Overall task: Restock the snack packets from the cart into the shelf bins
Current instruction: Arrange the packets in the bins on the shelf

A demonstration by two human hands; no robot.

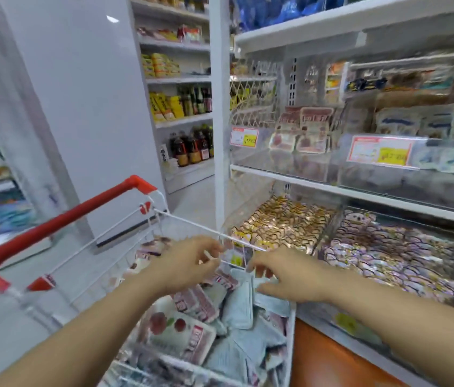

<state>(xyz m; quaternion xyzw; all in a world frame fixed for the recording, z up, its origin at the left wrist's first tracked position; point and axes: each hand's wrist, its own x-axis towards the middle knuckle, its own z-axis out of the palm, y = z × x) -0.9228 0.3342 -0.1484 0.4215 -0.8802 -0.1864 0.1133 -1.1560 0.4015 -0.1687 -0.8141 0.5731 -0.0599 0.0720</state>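
A white wire cart with a red handle stands in front of me, filled with several snack packets, some pale blue and some red and white. Both of my hands reach over the cart's far end. My left hand hovers above the packets with its fingers loosely curled, and I cannot tell whether it holds anything. My right hand is spread over a pale blue packet with its fingers bent downward. To the right are clear shelf bins: red and white packets and pale blue packets fill the upper ones.
The lower shelf bins hold gold packets and purple patterned packets. Price tags hang on the upper bins' fronts. A white pillar rises behind the cart. Bottles and yellow packs fill shelves farther back.
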